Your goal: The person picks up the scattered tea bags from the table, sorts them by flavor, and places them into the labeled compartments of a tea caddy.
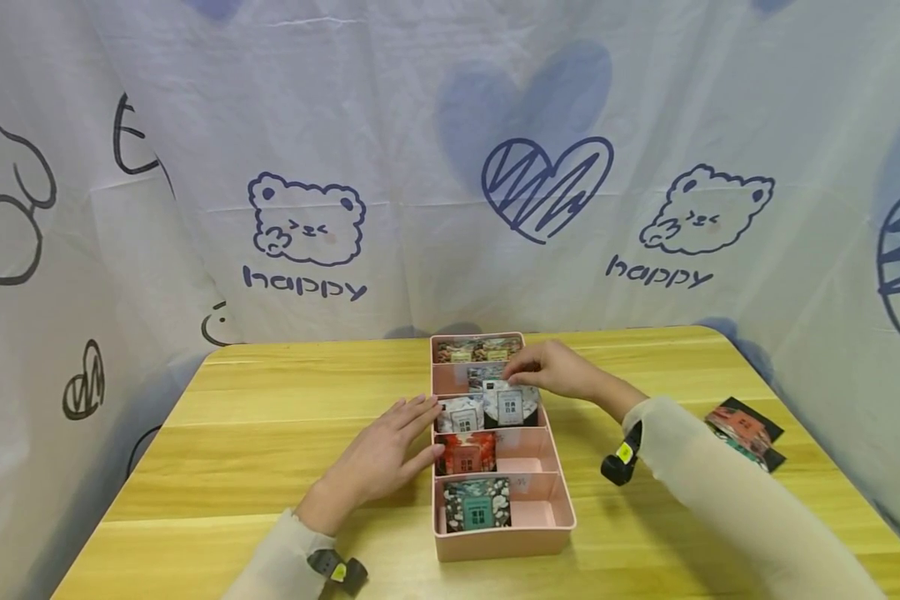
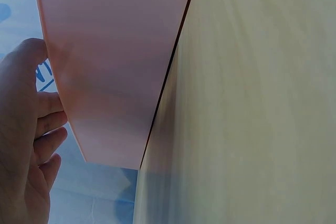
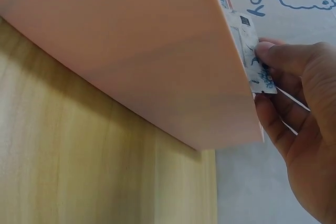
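A long pink divided box [image 1: 502,546] stands on the table, its compartments running from back to front. My right hand [image 1: 558,371] pinches the top edge of a white sachet [image 1: 510,406], which is partly down in the right side of the middle compartment. Thumb and fingers show on this sachet at the box's rim in the right wrist view. Beside it, on the left of that compartment, stands another white sachet [image 1: 462,414]. My left hand [image 1: 378,454] rests with fingers extended against the box's left rim, its fingertips touching the edge in the left wrist view.
Two brown-patterned sachets [image 1: 478,350] fill the back compartment, with a bluish sachet [image 1: 486,376] in front of them. A red sachet [image 1: 467,454] and a dark floral sachet [image 1: 477,505] stand nearer. Several loose sachets [image 1: 746,429] lie overlapped on the table's right side.
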Motion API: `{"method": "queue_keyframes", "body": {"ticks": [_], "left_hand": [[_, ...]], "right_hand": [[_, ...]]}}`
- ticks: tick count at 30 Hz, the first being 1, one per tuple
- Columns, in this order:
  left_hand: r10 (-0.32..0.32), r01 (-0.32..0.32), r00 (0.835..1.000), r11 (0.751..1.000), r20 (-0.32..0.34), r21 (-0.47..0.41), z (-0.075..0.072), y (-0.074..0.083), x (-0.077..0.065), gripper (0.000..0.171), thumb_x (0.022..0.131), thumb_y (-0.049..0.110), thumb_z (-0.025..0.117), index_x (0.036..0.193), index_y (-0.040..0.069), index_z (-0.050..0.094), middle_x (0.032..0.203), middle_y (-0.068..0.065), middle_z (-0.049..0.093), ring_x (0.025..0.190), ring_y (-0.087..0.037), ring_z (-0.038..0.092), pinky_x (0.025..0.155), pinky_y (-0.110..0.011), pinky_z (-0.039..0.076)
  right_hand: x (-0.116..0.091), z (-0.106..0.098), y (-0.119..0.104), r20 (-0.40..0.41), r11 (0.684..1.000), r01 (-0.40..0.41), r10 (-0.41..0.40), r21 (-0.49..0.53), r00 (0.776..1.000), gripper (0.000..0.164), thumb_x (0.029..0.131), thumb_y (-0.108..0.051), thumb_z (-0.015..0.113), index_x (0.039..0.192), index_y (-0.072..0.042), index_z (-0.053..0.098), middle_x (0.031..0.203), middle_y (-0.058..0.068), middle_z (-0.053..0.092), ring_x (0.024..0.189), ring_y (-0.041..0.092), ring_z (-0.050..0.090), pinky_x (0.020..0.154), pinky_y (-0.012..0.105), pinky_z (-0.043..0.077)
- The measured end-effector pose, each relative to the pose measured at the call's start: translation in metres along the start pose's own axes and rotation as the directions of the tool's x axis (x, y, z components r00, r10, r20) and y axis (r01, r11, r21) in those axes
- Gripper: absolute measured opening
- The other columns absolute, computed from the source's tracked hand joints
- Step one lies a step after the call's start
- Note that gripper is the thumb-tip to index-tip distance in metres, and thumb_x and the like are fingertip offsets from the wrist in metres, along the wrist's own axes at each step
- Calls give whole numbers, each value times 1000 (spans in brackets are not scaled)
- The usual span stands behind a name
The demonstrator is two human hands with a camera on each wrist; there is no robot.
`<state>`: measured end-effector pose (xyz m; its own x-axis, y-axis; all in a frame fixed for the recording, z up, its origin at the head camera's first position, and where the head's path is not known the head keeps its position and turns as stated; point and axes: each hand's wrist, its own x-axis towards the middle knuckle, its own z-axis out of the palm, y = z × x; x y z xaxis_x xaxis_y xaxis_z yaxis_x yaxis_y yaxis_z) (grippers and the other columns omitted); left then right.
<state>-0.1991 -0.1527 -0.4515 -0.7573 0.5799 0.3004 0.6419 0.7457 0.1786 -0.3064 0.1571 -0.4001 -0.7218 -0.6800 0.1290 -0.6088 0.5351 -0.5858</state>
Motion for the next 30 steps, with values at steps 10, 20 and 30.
{"method": "queue_keyframes", "body": {"ticks": [10, 20, 30], "left_hand": [[-3, 3, 1000, 1000, 3, -7, 0, 0, 0, 70, 101, 60, 30, 150, 10, 41, 154, -7, 37, 144, -21, 28, 118, -39, 20], [4, -4, 1000, 1000, 3, -15, -2, 1, 0, 67, 102, 55, 37, 149, 8, 41, 154, -9, 37, 143, -23, 29, 118, -38, 19], [9, -9, 1000, 1000, 13, -10, -1, 0, 1, 67, 102, 55, 37, 150, 9, 39, 155, -8, 36, 144, -21, 26, 118, -37, 17]], "right_hand": [[-3, -1, -1, 23, 1000, -14, 15, -16, 1000, 17, 96, -18, 65, 107, -11, 76, 102, -3, 69, 85, 8, 64, 72, 29, 55], [-18, -8, 0, -20, 999, -45, 45, -1, 999, 20, 96, -20, 65, 110, -9, 74, 103, -1, 70, 84, 10, 65, 71, 30, 55], [-42, -17, 11, -105, 995, -95, 96, 17, 990, 23, 95, -22, 66, 112, -8, 73, 103, -1, 70, 87, 14, 63, 74, 33, 54]]}}
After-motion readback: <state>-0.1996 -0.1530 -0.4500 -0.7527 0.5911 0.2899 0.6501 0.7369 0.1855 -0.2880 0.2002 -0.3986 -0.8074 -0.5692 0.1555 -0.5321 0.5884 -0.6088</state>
